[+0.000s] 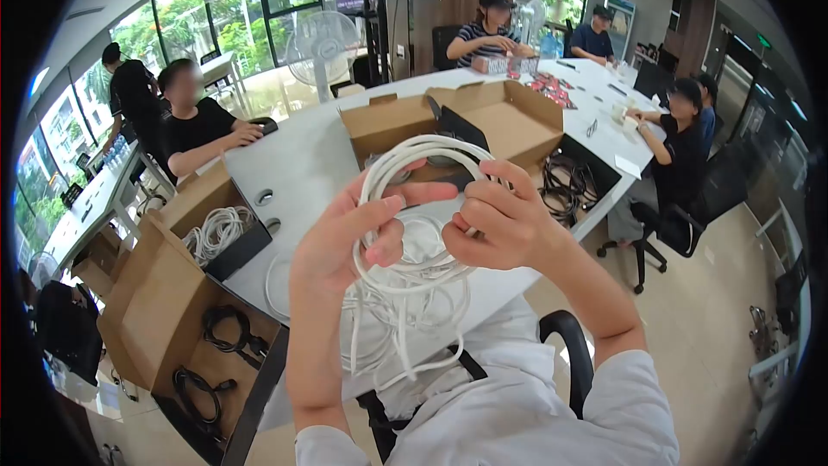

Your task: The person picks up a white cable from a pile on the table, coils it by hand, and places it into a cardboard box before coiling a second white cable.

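A coil of white cable (416, 148) is held up in front of my chest, over the table edge. My left hand (341, 229) grips the coil's left side, with its index finger stretched across the loop. On the other side, my right hand (504, 216) has its fingers curled round the coil. The cable's lower strands hang beneath both hands. More white cable (366, 336) lies loosely piled on the white table (302, 160) just below, and partly hides behind the coil.
An open cardboard box (138, 293) at lower left holds black cables (228, 332). Another box beside it holds white cables (217, 235). Ahead, a wide open box (522, 112) has black cables (569, 185) at its right end. Several people sit around the table; a fan (322, 47) stands behind.
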{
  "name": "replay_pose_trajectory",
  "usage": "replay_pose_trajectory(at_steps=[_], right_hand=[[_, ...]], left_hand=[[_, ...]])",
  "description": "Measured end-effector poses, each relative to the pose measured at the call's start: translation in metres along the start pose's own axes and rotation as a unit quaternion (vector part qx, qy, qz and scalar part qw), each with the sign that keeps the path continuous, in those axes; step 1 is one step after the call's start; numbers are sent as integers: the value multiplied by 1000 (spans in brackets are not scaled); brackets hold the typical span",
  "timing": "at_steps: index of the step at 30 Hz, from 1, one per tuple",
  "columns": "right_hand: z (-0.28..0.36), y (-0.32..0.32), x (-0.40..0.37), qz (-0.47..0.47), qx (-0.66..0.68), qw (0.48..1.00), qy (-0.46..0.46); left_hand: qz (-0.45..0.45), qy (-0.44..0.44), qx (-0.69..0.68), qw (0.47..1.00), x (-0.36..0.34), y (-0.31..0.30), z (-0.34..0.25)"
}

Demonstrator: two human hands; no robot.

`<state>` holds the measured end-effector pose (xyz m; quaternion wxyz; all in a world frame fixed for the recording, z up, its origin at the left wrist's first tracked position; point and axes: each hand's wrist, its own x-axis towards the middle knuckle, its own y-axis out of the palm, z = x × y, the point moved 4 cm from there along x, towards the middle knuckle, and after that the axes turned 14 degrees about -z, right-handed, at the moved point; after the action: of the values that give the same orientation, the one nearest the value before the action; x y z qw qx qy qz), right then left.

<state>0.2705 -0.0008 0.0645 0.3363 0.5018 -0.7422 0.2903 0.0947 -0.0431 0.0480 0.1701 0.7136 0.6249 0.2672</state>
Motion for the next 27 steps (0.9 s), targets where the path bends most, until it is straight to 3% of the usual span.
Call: replay_pose_trajectory(at_steps=[9, 12, 15, 16, 18, 20, 22, 25, 27], right_hand=[[-15, 12, -15, -35, -85, 995, -41], [-13, 16, -20, -45, -127, 990, -35], [-13, 28, -25, -60, -138, 988, 26], [-13, 24, -20, -10, -136, 988, 75], [-17, 24, -23, -51, -92, 967, 233], [-8, 22, -23, -85, -41, 924, 371], [3, 20, -40, -82, 132, 841, 518], [32, 14, -40, 30, 320, 807, 495], [50, 11, -10, 75, 297, 836, 455]], left_hand=[[34, 84, 79, 993, 5, -9, 7], [-55, 77, 36, 995, 6, -8, 9], [-154, 93, 34, 983, 9, -8, 5], [-162, 99, 20, 982, 11, -13, 3], [-152, 125, -23, 980, 13, -21, -4], [-175, 181, -46, 967, 11, -31, -10], [-199, 235, -63, 949, 6, -35, -21], [-246, 318, -73, 913, -3, -34, -31], [-252, 348, -60, 901, -6, -35, -32]])
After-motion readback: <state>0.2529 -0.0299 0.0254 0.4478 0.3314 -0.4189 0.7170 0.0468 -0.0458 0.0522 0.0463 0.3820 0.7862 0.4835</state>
